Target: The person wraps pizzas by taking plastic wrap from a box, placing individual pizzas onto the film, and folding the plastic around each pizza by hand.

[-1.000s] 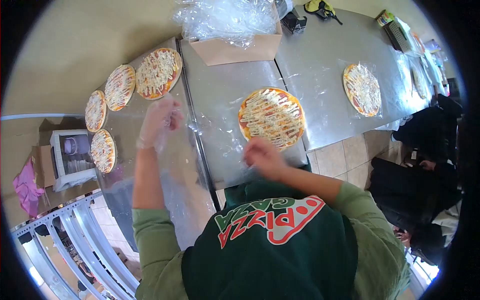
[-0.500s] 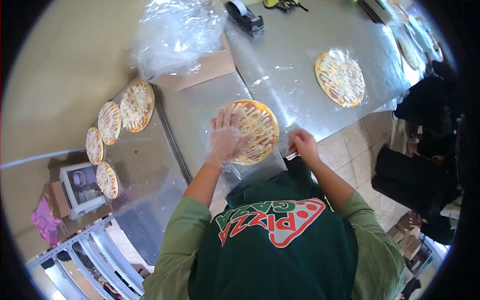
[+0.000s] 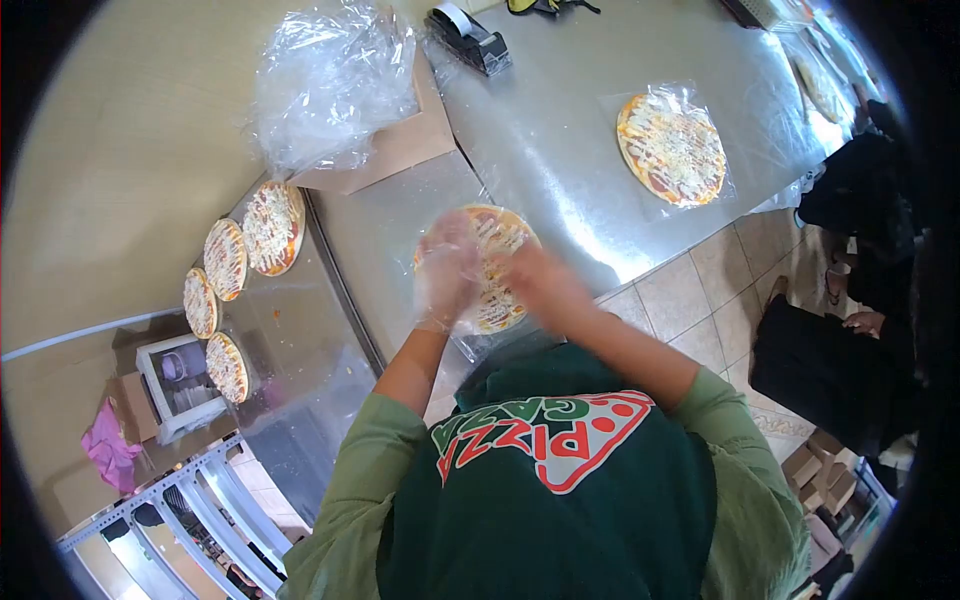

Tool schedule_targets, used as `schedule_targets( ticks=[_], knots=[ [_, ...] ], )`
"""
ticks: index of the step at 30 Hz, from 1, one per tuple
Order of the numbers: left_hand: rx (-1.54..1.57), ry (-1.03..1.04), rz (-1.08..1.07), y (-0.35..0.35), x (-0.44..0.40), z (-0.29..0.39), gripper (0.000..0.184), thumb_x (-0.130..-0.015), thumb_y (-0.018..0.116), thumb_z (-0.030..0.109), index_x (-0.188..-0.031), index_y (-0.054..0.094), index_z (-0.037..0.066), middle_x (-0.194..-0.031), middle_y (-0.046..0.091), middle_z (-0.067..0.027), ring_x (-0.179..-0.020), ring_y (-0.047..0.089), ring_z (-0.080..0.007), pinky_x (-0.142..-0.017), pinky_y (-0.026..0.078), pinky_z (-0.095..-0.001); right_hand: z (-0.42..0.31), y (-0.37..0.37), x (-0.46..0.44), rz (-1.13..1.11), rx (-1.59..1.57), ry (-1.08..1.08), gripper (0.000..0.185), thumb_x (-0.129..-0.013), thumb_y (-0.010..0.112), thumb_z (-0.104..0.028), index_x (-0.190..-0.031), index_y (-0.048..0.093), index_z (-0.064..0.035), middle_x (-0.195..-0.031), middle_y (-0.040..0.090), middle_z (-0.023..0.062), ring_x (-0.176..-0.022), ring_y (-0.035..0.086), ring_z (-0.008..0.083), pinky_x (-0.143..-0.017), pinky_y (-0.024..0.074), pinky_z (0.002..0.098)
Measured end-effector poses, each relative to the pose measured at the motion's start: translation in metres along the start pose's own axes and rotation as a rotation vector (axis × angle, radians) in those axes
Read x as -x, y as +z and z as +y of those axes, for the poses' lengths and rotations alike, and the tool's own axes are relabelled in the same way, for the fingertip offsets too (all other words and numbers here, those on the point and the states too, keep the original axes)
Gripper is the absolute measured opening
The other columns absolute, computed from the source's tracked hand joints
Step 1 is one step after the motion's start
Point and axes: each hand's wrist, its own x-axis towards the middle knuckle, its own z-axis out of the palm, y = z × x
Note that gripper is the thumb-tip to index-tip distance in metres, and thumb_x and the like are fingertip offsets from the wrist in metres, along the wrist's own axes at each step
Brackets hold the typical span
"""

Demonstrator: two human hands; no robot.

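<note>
A pizza with shredded cheese [image 3: 500, 290] lies on the steel table in front of me, with clear plastic film around its lower edge. Over its left side is my left hand [image 3: 448, 270], in a clear glove, its fingers smeared by motion. My right hand [image 3: 545, 285] is over the pizza's right side, also blurred, so its fingers cannot be made out. Another pizza [image 3: 672, 147] lies in clear plastic at the upper right of the table. Several uncovered pizzas, one of them the largest [image 3: 273, 228], stand in a group at the left.
A cardboard box [image 3: 415, 140] heaped with clear plastic bags [image 3: 335, 85] stands at the table's back. A black tape dispenser [image 3: 470, 40] is beside it. A pink cloth [image 3: 111, 445] hangs at the far left. People in dark clothes [image 3: 815, 360] are at the right.
My left hand moved from the left-hand pizzas onto the middle pizza. My right hand went right of that pizza, then back over it. The view has shifted, too.
</note>
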Motion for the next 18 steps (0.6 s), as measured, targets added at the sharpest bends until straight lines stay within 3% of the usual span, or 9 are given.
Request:
schedule_targets(
  ticks=[1, 4, 7, 11, 14, 18],
  knots=[
    [0.012, -0.081, 0.045, -0.001, -0.001, -0.008, 0.051, -0.089, 0.04, 0.031, -0.132, 0.038, 0.004, -0.139, 0.034, -0.0178, -0.128, 0.033, -0.0319, -0.105, 0.024, -0.0472, -0.014, 0.011, 0.005, -0.129, 0.117, -0.092, 0.035, -0.081, 0.052, -0.009, -0.116, 0.053, -0.0081, -0.09, 0.053, 0.012, -0.077, 0.058, 0.0249, -0.065, 0.0486, 0.0369],
    [0.123, -0.52, -0.202, -0.028, -0.012, -0.028, 0.053, -0.079, 0.051, 0.021, -0.126, 0.041, 0.0, -0.125, 0.046, -0.0218, -0.119, 0.041, -0.0352, -0.099, 0.033, -0.0419, -0.004, 0.056, 0.017, -0.299, 0.331, -0.214, 0.039, -0.08, 0.048, -0.008, -0.119, 0.047, -0.0022, -0.095, 0.05, 0.0135, -0.08, 0.058, 0.0279, -0.067, 0.0493, 0.0384],
    [0.183, -0.243, 0.655, -0.036, 0.006, -0.044, 0.033, -0.084, 0.049, 0.023, -0.11, 0.057, 0.004, -0.117, 0.054, -0.014, -0.105, 0.049, -0.0308, -0.093, 0.035, -0.0446, 0.009, 0.078, 0.024, -0.225, 0.391, -0.372, 0.038, -0.078, 0.049, -0.013, -0.112, 0.047, 0.0044, -0.091, 0.05, 0.013, -0.084, 0.058, 0.0264, -0.068, 0.0502, 0.0367],
    [0.141, 0.742, 0.095, -0.027, 0.005, -0.007, 0.041, -0.083, 0.05, 0.024, -0.118, 0.052, 0.003, -0.124, 0.047, -0.0205, -0.118, 0.043, -0.0323, -0.1, 0.031, -0.0422, 0.014, 0.088, 0.031, -0.28, 0.505, -0.441, 0.037, -0.079, 0.048, -0.011, -0.112, 0.047, 0.0031, -0.091, 0.052, 0.0128, -0.086, 0.058, 0.0256, -0.067, 0.05, 0.0354],
    [0.274, 0.52, 0.094, 0.005, 0.0, 0.001, 0.044, -0.084, 0.049, 0.028, -0.122, 0.05, 0.007, -0.129, 0.045, -0.0187, -0.122, 0.039, -0.0321, -0.102, 0.028, -0.0473, 0.013, 0.09, 0.034, -0.34, 0.547, -0.41, 0.036, -0.078, 0.049, -0.013, -0.112, 0.048, 0.0014, -0.091, 0.053, 0.0123, -0.086, 0.058, 0.0256, -0.067, 0.0496, 0.0353],
    [0.181, 0.016, 0.158, -0.012, 0.01, -0.039, 0.044, -0.086, 0.046, 0.03, -0.123, 0.049, 0.008, -0.127, 0.048, -0.0155, -0.124, 0.037, -0.031, -0.102, 0.027, -0.0456, 0.003, 0.083, 0.038, -0.29, 0.462, -0.423, 0.031, -0.079, 0.053, -0.017, -0.107, 0.053, -0.0049, -0.089, 0.055, 0.0112, -0.086, 0.059, 0.0256, -0.067, 0.0494, 0.0374]
  ],
)
